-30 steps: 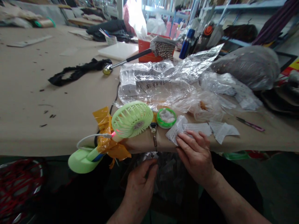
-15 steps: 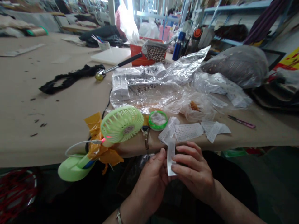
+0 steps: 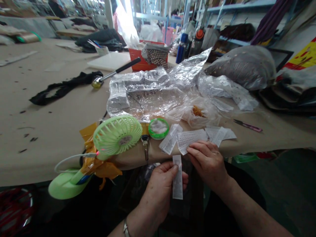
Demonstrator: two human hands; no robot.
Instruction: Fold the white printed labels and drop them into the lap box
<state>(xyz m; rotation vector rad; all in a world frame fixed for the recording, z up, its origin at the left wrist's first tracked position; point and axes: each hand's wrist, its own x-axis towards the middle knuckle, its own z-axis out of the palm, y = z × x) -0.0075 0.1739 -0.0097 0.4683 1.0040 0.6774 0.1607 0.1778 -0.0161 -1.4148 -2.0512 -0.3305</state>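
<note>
My left hand point(image 3: 159, 189) pinches a narrow white printed label point(image 3: 177, 187) between thumb and fingers, just in front of the table edge. The strip stands nearly upright, and its lower part hangs free. My right hand point(image 3: 209, 164) is closed at the near edge of a fanned stack of printed labels point(image 3: 192, 137), fingertips on its lower corner; the thumb is hidden beneath. Left of that stack lies another small pile of white labels point(image 3: 170, 140), and to its right are several more label strips point(image 3: 221, 135).
A green fan point(image 3: 118, 135) is taped at the table edge, near a green round dish point(image 3: 158, 128) with white filling. Behind lie clear plastic bags point(image 3: 148, 98). Pink-handled thread snips point(image 3: 248, 125) rest at right, a mallet-like tool point(image 3: 116, 72) and black fabric point(image 3: 61, 87) at left.
My right hand has left the strip and moved up to the fanned labels. My left hand keeps the strip, now lower. The view has shifted slightly right.
</note>
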